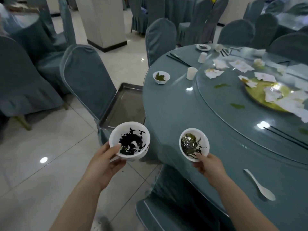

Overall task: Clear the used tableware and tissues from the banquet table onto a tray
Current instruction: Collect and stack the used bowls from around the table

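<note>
My left hand (106, 161) grips a stack of white bowls (129, 140) smeared with dark leftovers, held over the floor beside the table. My right hand (209, 165) pinches the near rim of another white bowl (194, 144) with greenish leftovers, held at the table's edge. A metal tray (122, 104) rests on a chair seat just beyond the bowls. On the round banquet table (191, 110) stand a third dirty bowl (161, 77), two white cups (191, 73) (202, 57), a small plate (203, 47), a white spoon (260, 185) and black chopsticks (179, 60). Crumpled tissues (215, 72) lie on the glass turntable (233, 97).
Covered chairs ring the table: one (86, 80) holds the tray, one (160, 37) stands behind it, another (175, 205) is below my right arm. A white pillar (103, 22) rises at the back. More chopsticks (286, 137) lie at the right. Tiled floor lies to the left.
</note>
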A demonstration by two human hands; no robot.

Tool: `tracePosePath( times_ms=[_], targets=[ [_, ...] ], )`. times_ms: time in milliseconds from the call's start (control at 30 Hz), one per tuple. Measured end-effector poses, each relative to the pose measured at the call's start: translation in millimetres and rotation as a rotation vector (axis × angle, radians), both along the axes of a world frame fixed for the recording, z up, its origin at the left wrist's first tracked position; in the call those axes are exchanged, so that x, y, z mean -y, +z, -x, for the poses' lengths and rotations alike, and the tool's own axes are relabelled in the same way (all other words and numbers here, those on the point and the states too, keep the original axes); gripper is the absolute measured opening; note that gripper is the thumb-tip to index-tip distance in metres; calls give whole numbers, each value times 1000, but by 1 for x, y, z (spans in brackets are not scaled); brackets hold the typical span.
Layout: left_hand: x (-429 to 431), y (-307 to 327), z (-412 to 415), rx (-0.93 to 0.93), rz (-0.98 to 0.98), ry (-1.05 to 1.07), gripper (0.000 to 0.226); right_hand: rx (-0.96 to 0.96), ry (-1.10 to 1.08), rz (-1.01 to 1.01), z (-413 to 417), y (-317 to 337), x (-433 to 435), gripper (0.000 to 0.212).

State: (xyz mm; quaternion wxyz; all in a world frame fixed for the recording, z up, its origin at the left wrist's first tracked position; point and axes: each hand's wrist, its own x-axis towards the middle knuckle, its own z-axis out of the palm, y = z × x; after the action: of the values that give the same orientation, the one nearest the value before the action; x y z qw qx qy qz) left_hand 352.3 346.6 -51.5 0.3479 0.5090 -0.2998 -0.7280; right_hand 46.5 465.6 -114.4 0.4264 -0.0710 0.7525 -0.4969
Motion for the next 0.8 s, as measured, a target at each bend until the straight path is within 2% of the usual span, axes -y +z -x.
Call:
tracePosePath(
  times_ms=[133,233,433,567,700,800],
  targets=[
    [46,-8,-26,-11,4,-52,24,-111,133,124,-57,53,55,9],
    [84,-7,-50,-10,25,-109,38,-154,219,194,-108,88,101,11],
    [150,0,-93,21,60,-141,48,-171,345,182,-205,111,182,16],
    [176,5,-108,29,67,-148,46,-222,349,224,-245,112,219,26],
    [198,10,-122,10,104,-166,37,-426,346,222,-260,106,249,9],
    [213,13,-128,-8,128,-212,26,-431,342,220,-263,102,269,25]
  ],
)
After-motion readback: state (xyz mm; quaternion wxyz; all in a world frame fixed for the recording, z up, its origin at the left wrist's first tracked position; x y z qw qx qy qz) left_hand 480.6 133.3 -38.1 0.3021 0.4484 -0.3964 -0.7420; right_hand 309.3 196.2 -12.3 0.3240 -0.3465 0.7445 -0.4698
